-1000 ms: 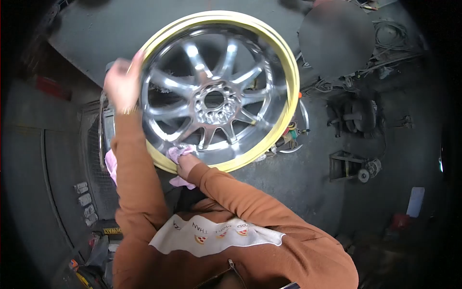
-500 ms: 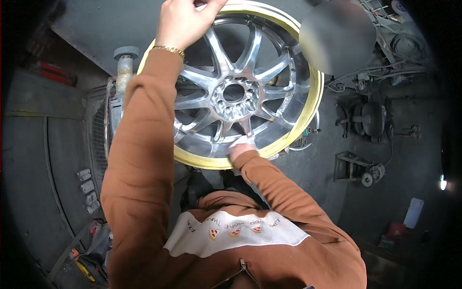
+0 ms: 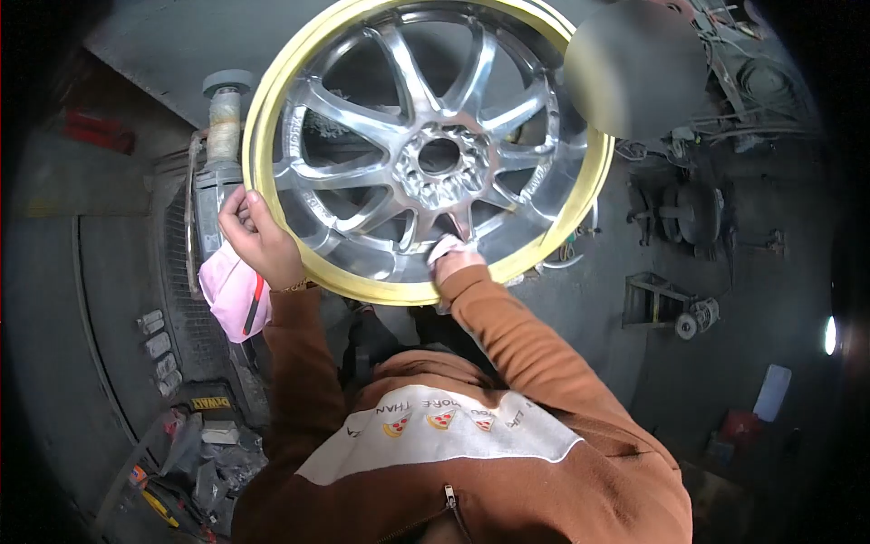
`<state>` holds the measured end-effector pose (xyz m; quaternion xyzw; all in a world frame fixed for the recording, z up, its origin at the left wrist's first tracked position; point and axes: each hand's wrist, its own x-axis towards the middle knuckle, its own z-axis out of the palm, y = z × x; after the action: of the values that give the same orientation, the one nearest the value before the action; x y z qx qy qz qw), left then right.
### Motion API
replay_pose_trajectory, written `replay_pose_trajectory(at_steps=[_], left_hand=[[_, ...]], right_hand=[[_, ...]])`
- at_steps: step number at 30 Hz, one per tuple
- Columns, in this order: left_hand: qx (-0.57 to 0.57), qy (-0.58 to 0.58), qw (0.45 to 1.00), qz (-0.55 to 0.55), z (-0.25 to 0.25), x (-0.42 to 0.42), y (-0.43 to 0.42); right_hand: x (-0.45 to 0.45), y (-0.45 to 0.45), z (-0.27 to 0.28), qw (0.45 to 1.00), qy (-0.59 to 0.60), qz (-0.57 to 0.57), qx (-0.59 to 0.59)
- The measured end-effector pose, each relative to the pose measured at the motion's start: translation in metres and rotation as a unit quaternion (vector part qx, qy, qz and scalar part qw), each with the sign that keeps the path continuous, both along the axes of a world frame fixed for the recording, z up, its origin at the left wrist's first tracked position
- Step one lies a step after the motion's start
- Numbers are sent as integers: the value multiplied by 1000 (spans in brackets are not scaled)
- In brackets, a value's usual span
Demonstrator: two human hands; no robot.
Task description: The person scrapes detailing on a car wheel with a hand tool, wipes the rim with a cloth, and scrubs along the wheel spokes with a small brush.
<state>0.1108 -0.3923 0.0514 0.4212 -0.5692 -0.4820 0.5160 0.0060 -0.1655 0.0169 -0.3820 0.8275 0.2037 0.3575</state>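
Observation:
A polished multi-spoke car wheel (image 3: 419, 91) with a yellow outer lip faces me. My left hand (image 3: 261, 240) is at the lower left edge of the lip, fingers curled and thumb against it. Partly hidden below that hand, a pink cloth (image 3: 227, 286) lies with a red and black stick-like object (image 3: 253, 306) on it. My right hand (image 3: 459, 261) is closed around a pale cloth (image 3: 444, 246), pressed near the foot of a lower spoke, inside the wheel's barrel.
A grey machine (image 3: 220, 186) with a wrapped upright post stands left of the wheel. At the lower left are a DeWalt case (image 3: 210, 403) and plastic bags (image 3: 210, 488). Cables (image 3: 766, 82) hang at the upper right, above a stool-like seat (image 3: 693, 218) and a metal-framed stand (image 3: 660, 304).
My left hand has come down from the wheel's top edge to its lower left edge. The pink cloth and DeWalt case have come into view. My right hand stays in nearly the same place.

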Motion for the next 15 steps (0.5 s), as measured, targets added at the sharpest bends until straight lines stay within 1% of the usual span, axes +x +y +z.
replay_pose_trajectory(at_steps=[1, 2, 4, 5, 6, 7, 8, 9, 10, 11, 12, 13, 15], left_hand=[[-10, -23, 1000, 4, -5, 1, 3], [-10, -17, 1000, 2, -8, 3, 4], [12, -2, 1000, 7, -12, 4, 3], [5, 2, 1000, 10, -13, 4, 5], [-22, -32, 999, 13, -19, 8, 4], [-30, -67, 997, 24, -30, 10, 2], [-41, -98, 994, 34, -40, 11, -2], [-47, -110, 992, 41, -42, 10, -3], [-55, -123, 990, 47, -43, 10, -4], [-56, -132, 988, 63, -43, 8, -5], [-58, -143, 985, 79, -44, 6, -6], [-55, -159, 983, 79, -48, 8, -11], [-62, -174, 979, 82, -55, 13, -20]], right_hand=[[-10, 7, 7, 999, -14, -40, 18], [-11, 16, 10, 999, -9, -42, 17], [-2, 32, 22, 992, 13, -44, -120], [3, 47, 40, 984, -17, -54, -170], [7, 59, 70, 969, -38, -100, -223], [3, 75, 99, 964, -52, -139, -219], [-5, 109, 110, 942, -50, -141, -300], [-28, 148, 109, 944, -112, -185, -249], [-47, 189, 101, 906, -128, -271, -299], [-66, 230, 93, 856, -142, -350, -353], [-98, 270, 74, 852, -153, -353, -356], [-128, 310, 34, 818, -150, -422, -362], [-169, 310, 15, 768, -152, -430, -450]])
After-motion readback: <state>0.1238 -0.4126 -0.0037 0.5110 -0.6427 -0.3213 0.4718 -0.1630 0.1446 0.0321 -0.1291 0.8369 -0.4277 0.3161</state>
